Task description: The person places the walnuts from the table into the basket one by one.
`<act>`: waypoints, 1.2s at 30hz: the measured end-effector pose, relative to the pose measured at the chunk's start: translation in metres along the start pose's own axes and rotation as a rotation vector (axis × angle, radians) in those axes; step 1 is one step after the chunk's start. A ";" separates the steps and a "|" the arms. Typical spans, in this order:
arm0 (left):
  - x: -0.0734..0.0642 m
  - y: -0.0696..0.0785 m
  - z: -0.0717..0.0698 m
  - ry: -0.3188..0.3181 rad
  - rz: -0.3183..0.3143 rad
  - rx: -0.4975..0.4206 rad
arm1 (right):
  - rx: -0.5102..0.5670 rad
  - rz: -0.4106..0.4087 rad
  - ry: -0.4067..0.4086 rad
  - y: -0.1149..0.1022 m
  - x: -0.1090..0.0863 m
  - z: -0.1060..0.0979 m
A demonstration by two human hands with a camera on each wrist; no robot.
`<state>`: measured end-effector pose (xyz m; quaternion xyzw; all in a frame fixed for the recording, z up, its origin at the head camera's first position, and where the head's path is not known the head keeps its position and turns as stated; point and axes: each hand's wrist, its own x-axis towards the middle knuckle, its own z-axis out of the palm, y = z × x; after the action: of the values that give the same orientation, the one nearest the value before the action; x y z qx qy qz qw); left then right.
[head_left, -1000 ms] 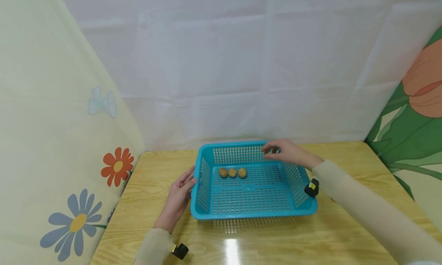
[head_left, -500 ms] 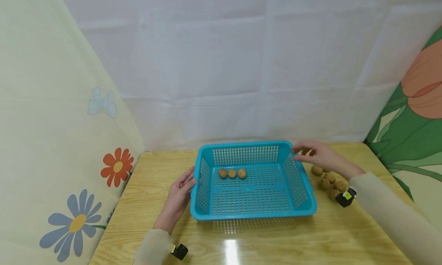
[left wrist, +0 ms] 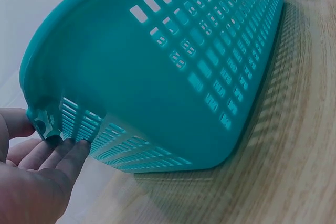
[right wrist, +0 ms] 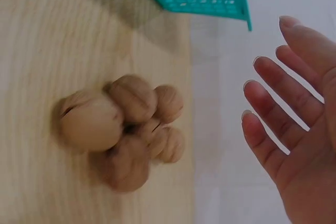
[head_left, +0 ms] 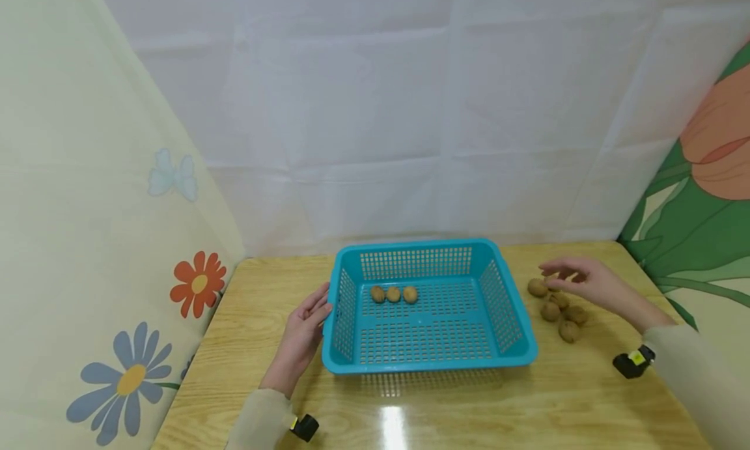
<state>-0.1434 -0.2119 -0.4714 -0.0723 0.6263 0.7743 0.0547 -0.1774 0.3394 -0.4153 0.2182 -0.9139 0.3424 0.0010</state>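
Note:
A blue plastic basket (head_left: pixel 424 364) with slotted walls stands on the wooden table, and three walnuts (head_left: pixel 393 295) lie in a row on its floor. My left hand (head_left: pixel 301 336) holds the basket's left rim. In the left wrist view its thumb is at the rim and the fingers (left wrist: pixel 73 158) bend beneath it against the side wall. Over a pile of several walnuts (head_left: pixel 551 311) right of the basket hovers my right hand (head_left: pixel 594 284), fingers loosely spread, holding nothing. The right wrist view shows those walnuts (right wrist: pixel 131 98) clustered together, apart from the hand.
The wooden table (head_left: pixel 457 411) meets a white cloth backdrop (head_left: pixel 351 111) just behind the basket. Flower-patterned panels flank it at left (head_left: pixel 117 241) and right (head_left: pixel 703 241). A small black wrist camera (head_left: pixel 634 362) sits at the right sleeve.
My right hand has moved from above the basket to the right, past its rim, to over the walnut pile, which has come into sight. The left hand and basket stay put.

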 end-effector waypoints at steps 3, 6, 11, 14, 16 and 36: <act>0.000 0.000 0.000 0.002 -0.001 0.002 | 0.010 0.016 0.006 0.010 -0.015 0.000; -0.001 0.000 0.000 0.004 -0.002 0.001 | 0.016 0.034 0.018 0.022 -0.029 0.002; -0.001 0.000 0.000 0.006 0.004 -0.004 | -0.014 0.083 0.054 0.043 -0.048 0.009; -0.001 0.000 0.000 0.004 0.007 -0.007 | -0.027 0.114 0.078 0.054 -0.059 0.015; -0.001 0.000 0.000 0.005 0.005 -0.007 | -0.031 0.134 0.083 0.061 -0.065 0.018; -0.001 0.000 0.000 -0.005 0.004 -0.009 | -0.023 0.303 0.043 0.085 -0.075 0.035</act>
<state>-0.1425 -0.2123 -0.4716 -0.0693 0.6229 0.7773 0.0547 -0.1388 0.4043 -0.5069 0.0702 -0.9399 0.3329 -0.0285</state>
